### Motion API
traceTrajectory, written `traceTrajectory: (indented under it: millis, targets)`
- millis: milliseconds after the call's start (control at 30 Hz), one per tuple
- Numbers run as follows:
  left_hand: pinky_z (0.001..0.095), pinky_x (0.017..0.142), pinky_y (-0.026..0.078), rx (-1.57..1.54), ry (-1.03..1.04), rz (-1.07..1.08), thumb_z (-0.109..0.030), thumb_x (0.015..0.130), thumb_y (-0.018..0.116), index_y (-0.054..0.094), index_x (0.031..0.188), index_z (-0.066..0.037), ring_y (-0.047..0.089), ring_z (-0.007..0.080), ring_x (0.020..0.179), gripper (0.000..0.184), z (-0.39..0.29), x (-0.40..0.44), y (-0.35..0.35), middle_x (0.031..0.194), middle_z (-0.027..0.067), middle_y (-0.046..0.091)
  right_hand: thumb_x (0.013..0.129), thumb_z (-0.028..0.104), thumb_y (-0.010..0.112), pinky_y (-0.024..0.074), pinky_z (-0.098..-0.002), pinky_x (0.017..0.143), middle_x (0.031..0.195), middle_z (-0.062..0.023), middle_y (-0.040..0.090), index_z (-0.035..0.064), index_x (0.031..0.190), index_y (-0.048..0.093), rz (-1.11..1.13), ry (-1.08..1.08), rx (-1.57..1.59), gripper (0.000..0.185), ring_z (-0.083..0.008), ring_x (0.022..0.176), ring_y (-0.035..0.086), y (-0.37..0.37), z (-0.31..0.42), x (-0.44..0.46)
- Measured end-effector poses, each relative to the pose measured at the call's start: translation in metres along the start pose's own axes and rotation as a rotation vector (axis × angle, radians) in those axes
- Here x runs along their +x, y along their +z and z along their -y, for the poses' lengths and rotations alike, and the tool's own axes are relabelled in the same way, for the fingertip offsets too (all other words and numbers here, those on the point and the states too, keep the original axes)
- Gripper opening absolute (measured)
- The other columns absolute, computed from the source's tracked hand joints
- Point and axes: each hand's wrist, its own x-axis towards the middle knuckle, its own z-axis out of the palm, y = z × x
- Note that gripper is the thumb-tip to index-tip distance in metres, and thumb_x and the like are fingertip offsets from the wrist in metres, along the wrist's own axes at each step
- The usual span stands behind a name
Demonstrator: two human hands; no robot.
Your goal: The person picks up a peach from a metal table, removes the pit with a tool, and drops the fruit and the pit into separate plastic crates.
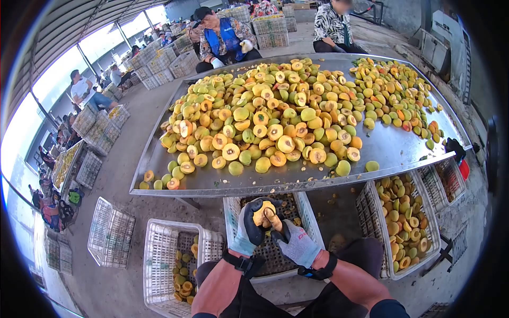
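My left hand [249, 229], in a grey and black glove, is closed around a yellow peach half [262, 213] above a white crate. My right hand [300, 246], in a similar glove, meets it from the right. A bare fingertip of the right hand presses against the fruit, and its other fingers are curled. Whether a small tool or a pit is between the fingers, I cannot make out. Just beyond both hands, a large pile of halved peaches [260, 116] with green and yellow skins covers much of the metal table [222, 183].
Below my hands stands a white crate [310, 217]. Another crate [159, 265] at left and one [389, 259] at right hold peach halves. An upright crate [110, 233] is farther left. Two people sit across the table; stacked crates [159, 63] and more people are behind.
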Motion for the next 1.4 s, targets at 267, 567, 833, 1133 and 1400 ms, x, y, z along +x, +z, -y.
traceTrajectory:
  millis: [267,567,833,1133,1400]
  targets:
    - [0.0368,0.083,0.054,0.427,0.195,-0.100,-0.031,0.091,0.047,0.059,0.104,0.002,0.066,0.0238,0.085,0.038,0.009,0.000,-0.010,0.094,0.0118,0.066,0.084,0.016,0.064,0.0476,-0.0458,0.066,0.081,-0.0255,0.061,-0.0024,0.099,0.051,0.104,0.042,0.014,0.027,-0.0451,0.080,0.060,-0.004,-0.005,0.002]
    - [0.0351,0.079,0.054,-0.106,0.136,-0.039,-0.036,0.091,0.045,0.060,0.101,0.000,0.065,0.0242,0.083,0.040,0.000,0.001,0.029,0.091,0.0111,0.065,0.084,0.015,0.064,0.0460,-0.0469,0.064,0.080,-0.0267,0.060,-0.0024,0.098,0.050,-0.089,-0.006,0.052,0.027,-0.0466,0.080,0.060,0.011,-0.004,0.003]
    - [0.0272,0.070,0.048,0.074,0.113,-0.130,-0.020,0.097,0.044,0.062,0.090,0.000,0.059,0.0137,0.076,0.027,-0.002,-0.004,0.037,0.082,0.0051,0.062,0.083,0.014,0.063,0.0480,-0.0453,0.070,0.087,-0.0253,0.061,-0.0024,0.103,0.051,-0.043,0.006,0.131,0.028,-0.0452,0.086,0.060,0.009,-0.010,0.005]
    - [0.0246,0.063,0.046,0.508,0.372,-0.124,-0.012,0.086,0.057,0.061,0.086,0.000,0.056,0.0101,0.072,0.013,0.012,-0.001,0.008,0.079,0.0024,0.061,0.084,0.016,0.064,0.0488,-0.0437,0.074,0.093,-0.0232,0.063,-0.0016,0.110,0.052,0.155,0.059,0.123,0.035,-0.0432,0.091,0.061,-0.007,-0.006,-0.001]
    - [0.0298,0.073,0.051,0.514,0.048,0.277,-0.012,0.082,0.065,0.061,0.096,0.002,0.061,0.0155,0.082,0.020,-0.018,0.000,-0.001,0.089,0.0098,0.065,0.084,0.019,0.069,0.0484,-0.0392,0.068,0.090,-0.0200,0.065,-0.0001,0.107,0.055,0.174,-0.050,0.078,0.033,-0.0336,0.080,0.065,-0.012,-0.004,-0.006]
